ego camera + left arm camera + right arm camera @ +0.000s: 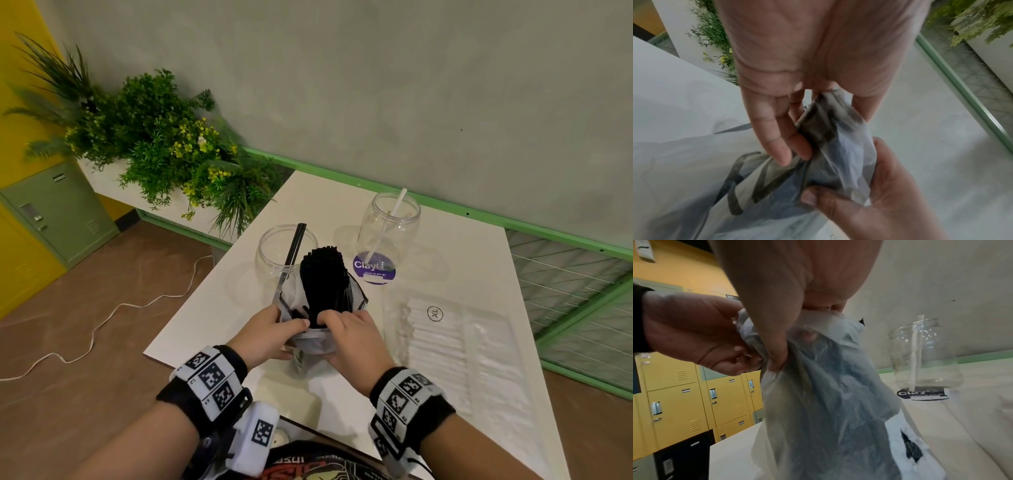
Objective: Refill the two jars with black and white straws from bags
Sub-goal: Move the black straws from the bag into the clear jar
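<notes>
A translucent plastic bag (317,339) of black straws (323,281) is held upright over the near part of the white counter (462,260), between the two hands. The bag is gripped at its left side by the left hand (270,334), whose fingers are curled into the crumpled plastic with the thumb laid across the bag's front. The right hand (352,339) is closed on the bag's right side; its fingertips are hooked over the rolled-down rim beside the straw bundle, and in the right wrist view the plastic is seen pinched between thumb and fingers. The two hands are almost touching across the bag's mouth. The black straws stand out of the open bag as a tight bundle, their upper ends well above the rim.

Just behind the bag, to the left, a clear jar (286,250) is set on the counter with two black straws leaning in it. A second clear jar (390,222), holding a single white straw (387,226), stands farther right on a round purple sticker (375,267). A flat clear bag of white straws (455,346), marked XL, lies on the counter to the right of the hands, apart from them
</notes>
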